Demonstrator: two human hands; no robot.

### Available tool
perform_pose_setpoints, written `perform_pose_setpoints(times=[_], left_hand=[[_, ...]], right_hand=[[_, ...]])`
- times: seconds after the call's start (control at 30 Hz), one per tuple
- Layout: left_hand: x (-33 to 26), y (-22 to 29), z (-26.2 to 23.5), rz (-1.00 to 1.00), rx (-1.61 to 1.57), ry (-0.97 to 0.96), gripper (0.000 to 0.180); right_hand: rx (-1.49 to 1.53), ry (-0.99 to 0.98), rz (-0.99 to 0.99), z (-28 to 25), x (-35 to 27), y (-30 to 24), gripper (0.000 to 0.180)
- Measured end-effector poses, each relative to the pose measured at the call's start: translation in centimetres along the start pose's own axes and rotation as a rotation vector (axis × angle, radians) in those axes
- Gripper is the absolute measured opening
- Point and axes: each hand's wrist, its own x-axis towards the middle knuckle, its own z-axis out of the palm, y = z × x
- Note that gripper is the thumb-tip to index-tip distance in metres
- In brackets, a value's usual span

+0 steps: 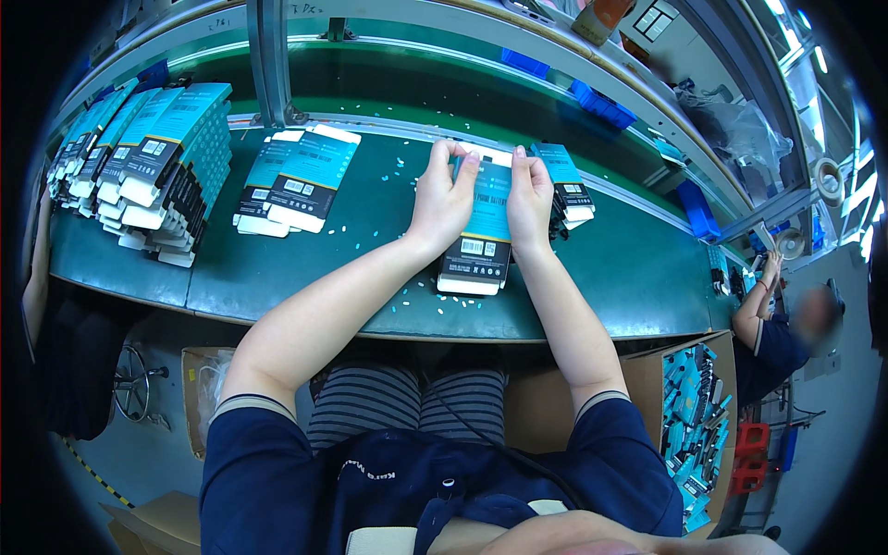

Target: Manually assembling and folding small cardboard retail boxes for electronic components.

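Both my hands grip a flat blue and black box (486, 217) with a white top end, held over the green worktable. My left hand (444, 190) closes on its upper left edge, thumb near the top. On the upper right edge, my right hand (530, 199) is closed with its thumb raised along the side. Behind my right hand lies a small stack of similar boxes (566, 180). To the left, a few flat boxes (301, 180) overlap on the table. Small white and blue paper bits (439, 301) are scattered around the held box.
Tall stacks of the same boxes (176, 139) stand at the far left. A large carton (726, 370) full of boxes is at my lower right. Behind the table runs a green conveyor (407, 79) with a metal frame post (268, 65). A co-worker (786, 342) is at the right.
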Motion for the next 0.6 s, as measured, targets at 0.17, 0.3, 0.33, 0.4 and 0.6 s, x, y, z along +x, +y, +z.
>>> perform_pose_setpoints(times=[0.17,0.3,0.33,0.4,0.6], left_hand=[[0.4,0.0,0.0,-0.011,0.046,0.081,0.017],[0.6,0.5,0.1,0.033,-0.163,0.101,0.016],[0.7,0.3,-0.2,0.049,-0.159,0.063,0.015],[0.7,-0.2,-0.2,0.069,-0.166,0.093,0.015],[-0.3,1.3,-0.7,0.017,-0.129,0.174,0.013]], right_hand=[[0.097,0.094,0.068,1.9,-1.2,-2.9,0.024],[0.067,-0.038,-0.019,0.4,-0.6,-1.0,0.022],[0.096,-0.04,-0.056,0.6,-0.6,-1.0,0.02],[0.11,-0.003,-0.101,1.0,-1.0,-1.2,0.017],[0.107,0.002,-0.05,0.9,-1.4,-1.0,0.009]])
